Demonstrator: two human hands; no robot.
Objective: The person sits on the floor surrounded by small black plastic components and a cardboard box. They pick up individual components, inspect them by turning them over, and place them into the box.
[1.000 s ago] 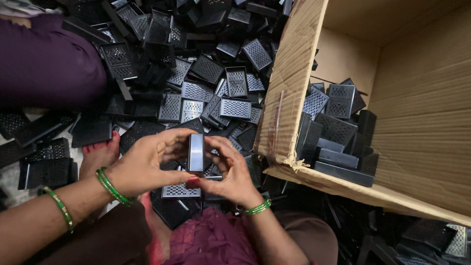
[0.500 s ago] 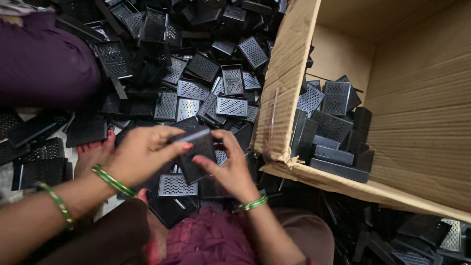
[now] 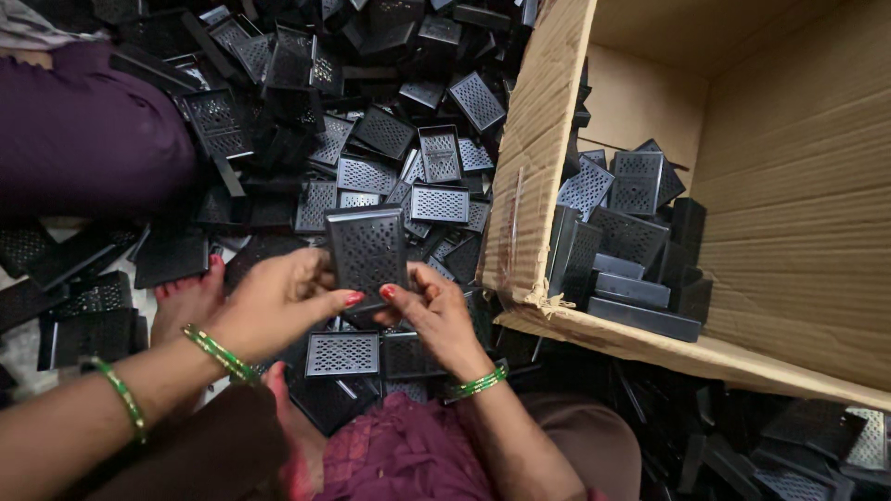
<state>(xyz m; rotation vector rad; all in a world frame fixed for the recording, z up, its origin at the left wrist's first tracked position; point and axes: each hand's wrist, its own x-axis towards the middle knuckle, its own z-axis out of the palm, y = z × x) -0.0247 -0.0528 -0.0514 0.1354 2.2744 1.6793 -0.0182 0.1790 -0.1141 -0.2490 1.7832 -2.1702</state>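
Note:
Both my hands hold one black perforated plastic box [image 3: 368,252], its holed face turned up toward me. My left hand [image 3: 278,304] grips its left and lower edge with thumb and fingers. My right hand [image 3: 434,311] pinches its lower right edge. Green bangles circle both wrists. A heap of similar black perforated pieces [image 3: 371,139] lies on the floor just beyond my hands.
A large open cardboard box [image 3: 529,186] lies on its side at the right, with several black pieces [image 3: 631,232] stacked inside. Another person in purple cloth [image 3: 83,130] sits at upper left. My bare foot [image 3: 186,297] rests beside my left hand.
The piece in my hands has turned from edge-on to flat, so that its perforated face now shows. Both hands stay on it.

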